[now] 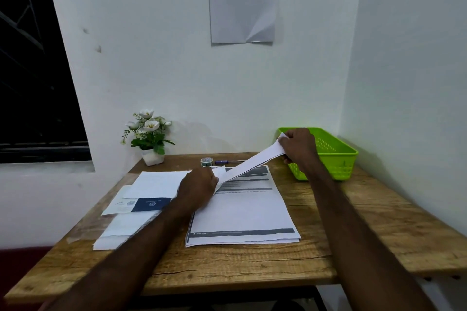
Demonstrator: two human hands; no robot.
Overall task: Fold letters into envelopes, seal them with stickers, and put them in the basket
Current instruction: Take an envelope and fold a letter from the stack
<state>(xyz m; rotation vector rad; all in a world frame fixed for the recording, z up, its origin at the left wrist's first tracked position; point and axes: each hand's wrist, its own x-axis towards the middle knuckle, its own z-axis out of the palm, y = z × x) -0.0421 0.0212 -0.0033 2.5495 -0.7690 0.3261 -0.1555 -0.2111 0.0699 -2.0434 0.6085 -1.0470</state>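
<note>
The left hand (pixel 199 185) is pinching the near end of a folded white paper letter (pixel 249 163), and the right hand (pixel 298 145) is gripping its far end, raised above the stack of printed white sheets (pixel 242 212) lying mid-table. The letter is stretching taut between them, sloping up toward the lime-green plastic basket (pixel 336 156) sitting at the wooden table's (pixel 227 265) far right corner. White envelopes (pixel 136 206) are lying near the left edge, a sticker roll (pixel 207 161) by the far edge.
</note>
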